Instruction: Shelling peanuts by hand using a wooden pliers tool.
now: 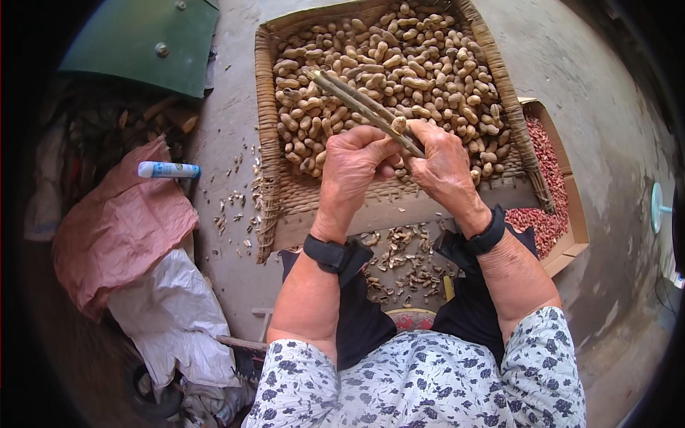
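A rectangular wicker tray [265,107] heaped with unshelled peanuts [417,83] lies before me. Above it, my right hand [440,155] grips a pair of thin wooden sticks [353,100] near one end; they slant up to the left. One peanut [398,124] sits between the sticks, close to my fingers. My left hand [358,160] is beside that peanut, thumb and forefinger pinched together at the sticks' near end. Whether those fingertips hold anything is hidden. Both wrists wear black straps.
A cardboard box [575,214] of red shelled peanuts [551,160] stands right of the tray. Broken shells [398,249] lie on the floor between my knees. At the left are a pink sack [128,219] with a blue-white tube [168,170] on it, a white sack [176,315] and a green panel [144,43].
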Action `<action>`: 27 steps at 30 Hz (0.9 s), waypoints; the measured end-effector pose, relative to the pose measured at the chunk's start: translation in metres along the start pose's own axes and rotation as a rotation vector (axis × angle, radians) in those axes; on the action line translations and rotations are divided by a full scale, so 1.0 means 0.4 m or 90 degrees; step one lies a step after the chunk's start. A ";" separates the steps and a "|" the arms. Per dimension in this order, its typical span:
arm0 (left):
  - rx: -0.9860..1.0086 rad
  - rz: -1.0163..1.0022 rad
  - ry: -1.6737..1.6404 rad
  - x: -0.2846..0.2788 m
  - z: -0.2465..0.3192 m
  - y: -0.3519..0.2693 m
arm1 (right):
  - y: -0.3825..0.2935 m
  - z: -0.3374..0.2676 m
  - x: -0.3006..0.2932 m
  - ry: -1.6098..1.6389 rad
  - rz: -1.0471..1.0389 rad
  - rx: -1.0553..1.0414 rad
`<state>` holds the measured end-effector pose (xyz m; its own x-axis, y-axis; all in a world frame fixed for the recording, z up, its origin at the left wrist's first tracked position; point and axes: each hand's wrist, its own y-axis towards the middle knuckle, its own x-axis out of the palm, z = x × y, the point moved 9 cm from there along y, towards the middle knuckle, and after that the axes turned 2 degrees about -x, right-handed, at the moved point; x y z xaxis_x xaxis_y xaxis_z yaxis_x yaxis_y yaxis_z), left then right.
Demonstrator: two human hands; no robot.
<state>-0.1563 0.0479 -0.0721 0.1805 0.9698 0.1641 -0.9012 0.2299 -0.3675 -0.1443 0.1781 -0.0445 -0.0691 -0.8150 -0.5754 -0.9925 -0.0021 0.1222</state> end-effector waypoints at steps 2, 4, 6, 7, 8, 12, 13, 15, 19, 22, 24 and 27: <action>0.002 -0.004 0.013 0.000 -0.004 0.000 | 0.002 -0.003 -0.005 0.032 0.013 -0.002; 0.009 -0.016 0.015 0.004 -0.006 0.000 | 0.006 0.008 0.012 0.070 -0.046 0.051; 0.006 -0.014 0.009 0.005 -0.007 -0.001 | 0.006 0.006 0.011 0.039 -0.049 0.055; 0.003 -0.011 0.003 0.005 -0.007 -0.001 | 0.006 0.006 0.011 0.009 -0.053 0.060; 0.002 -0.012 0.003 0.006 -0.007 -0.003 | 0.007 0.003 0.008 0.009 -0.053 0.060; 0.007 -0.013 -0.014 0.008 -0.002 -0.007 | 0.014 0.005 0.010 -0.055 -0.061 0.054; 0.008 -0.012 -0.011 0.008 -0.001 -0.007 | 0.016 0.004 0.009 -0.064 -0.055 0.044; 0.011 -0.012 -0.017 0.008 0.000 -0.006 | 0.013 0.004 0.011 -0.037 -0.048 0.051; 0.022 -0.022 -0.007 0.007 0.002 -0.004 | 0.012 0.006 0.016 0.079 -0.066 0.051; 0.034 -0.039 -0.007 0.012 0.006 -0.009 | 0.012 0.007 0.029 0.117 -0.146 0.070; 0.029 -0.040 0.010 0.014 0.011 -0.012 | 0.011 0.003 0.026 0.146 -0.165 0.068; 0.024 -0.039 0.032 0.017 0.012 -0.014 | 0.008 0.003 0.026 0.129 -0.164 0.073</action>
<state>-0.1518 0.0528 -0.0645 0.2553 0.9569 0.1384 -0.9016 0.2873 -0.3233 -0.1482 0.1703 -0.0512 0.1957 -0.8949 -0.4011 -0.9803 -0.1674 -0.1048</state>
